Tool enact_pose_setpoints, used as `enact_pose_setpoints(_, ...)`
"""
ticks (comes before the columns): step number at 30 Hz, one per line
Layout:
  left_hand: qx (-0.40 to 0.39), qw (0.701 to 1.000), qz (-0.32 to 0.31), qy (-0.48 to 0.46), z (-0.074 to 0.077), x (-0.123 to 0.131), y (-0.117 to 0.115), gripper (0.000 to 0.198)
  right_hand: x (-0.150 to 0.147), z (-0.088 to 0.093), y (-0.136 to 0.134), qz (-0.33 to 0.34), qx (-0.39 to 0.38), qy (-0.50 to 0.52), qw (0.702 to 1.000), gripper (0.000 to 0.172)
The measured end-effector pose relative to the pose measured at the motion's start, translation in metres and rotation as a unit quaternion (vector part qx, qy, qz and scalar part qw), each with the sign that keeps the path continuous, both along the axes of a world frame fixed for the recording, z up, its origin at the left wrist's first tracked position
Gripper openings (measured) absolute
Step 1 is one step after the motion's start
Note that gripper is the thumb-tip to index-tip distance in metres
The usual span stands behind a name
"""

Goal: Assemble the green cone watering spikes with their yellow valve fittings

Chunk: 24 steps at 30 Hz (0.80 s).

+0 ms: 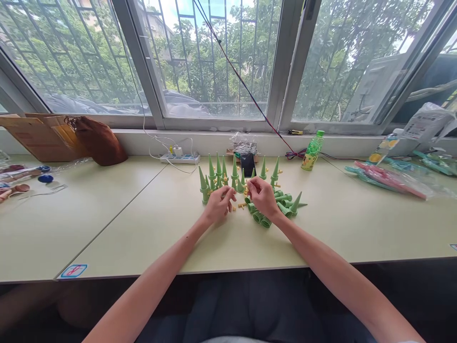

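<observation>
My left hand (pixel 221 202) is over the table with its fingers loosely curled and apart; I see nothing in them. To its right, my right hand (pixel 262 194) is closed in a pinch, and whatever its fingertips hold is too small to make out. A green cone (pixel 240 184) stands between and behind the hands. More green cones (pixel 211 169) stand upright in a loose row at the back. Beside and below my right hand lies a pile of green cone pieces (pixel 264 222), some with open ends showing. Small yellow pegs (pixel 243 205) lie between my hands.
Behind the cones are a dark phone (pixel 248 165) and a white power strip (pixel 180 158). A green-capped bottle (pixel 312 150) stands to the right, with plastic-wrapped items (pixel 389 180) beyond. At left are a brown pouch (pixel 100 140), a cardboard box (pixel 43 138) and wooden spoons (pixel 16 189).
</observation>
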State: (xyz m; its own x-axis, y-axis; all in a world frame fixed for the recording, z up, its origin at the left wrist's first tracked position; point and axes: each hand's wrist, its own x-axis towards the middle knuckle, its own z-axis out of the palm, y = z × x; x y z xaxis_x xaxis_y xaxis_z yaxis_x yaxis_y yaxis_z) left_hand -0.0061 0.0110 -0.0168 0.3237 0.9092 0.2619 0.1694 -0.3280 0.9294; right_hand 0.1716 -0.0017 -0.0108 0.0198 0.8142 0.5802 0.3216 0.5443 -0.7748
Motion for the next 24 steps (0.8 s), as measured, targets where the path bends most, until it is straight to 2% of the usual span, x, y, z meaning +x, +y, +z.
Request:
enact_pose_setpoints(5, -0.127, 0.989, -0.072, -0.038, 0.0047, -0.0002, -0.0021, 0.062, -0.0010, -0.0003, -0.0018, 0.028, 0.017, -0.023, 0.999, 0.024)
enact_pose_setpoints(9, -0.143, 0.984, -0.090, -0.053, 0.0058, -0.0009, -0.0040, 0.062, -0.0017, -0.0011, -0.0023, 0.056, 0.022, -0.029, 0.998, 0.023)
enact_pose_setpoints(14, -0.115, 0.989, -0.086, -0.036, 0.0051, -0.0027, -0.0043, 0.057, -0.0010, -0.0017, -0.0014, 0.067, 0.014, -0.019, 0.997, 0.023)
enact_pose_setpoints(24, 0.031, 0.999, -0.017, 0.023, 0.0066, -0.0040, -0.0075, 0.040, -0.0014, -0.0007, -0.0014, 0.078, -0.023, 0.017, 0.997, 0.025)
